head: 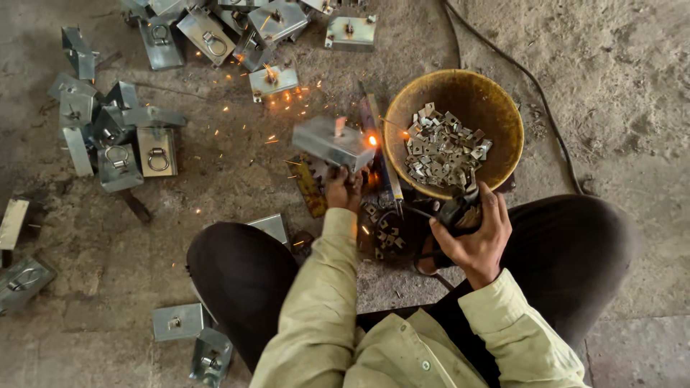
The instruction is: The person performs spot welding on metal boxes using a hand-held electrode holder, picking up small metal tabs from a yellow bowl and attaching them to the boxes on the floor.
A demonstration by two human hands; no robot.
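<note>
My left hand [343,188] grips a grey metal box-shaped bracket [332,141] from below and holds it up over the floor. A bright welding spark [371,141] glows at the bracket's right end, and orange sparks scatter to the left. My right hand [478,241] is closed around a dark welding electrode holder [458,213], whose rod points up toward the bracket. I am squatting, with both knees in dark trousers on either side.
A round rusty bowl [496,108] holds several small metal clips. Several finished grey brackets with rings lie in piles at upper left [118,133] and top [215,32], and others near my left knee [181,320]. A black cable [535,90] runs across the concrete floor.
</note>
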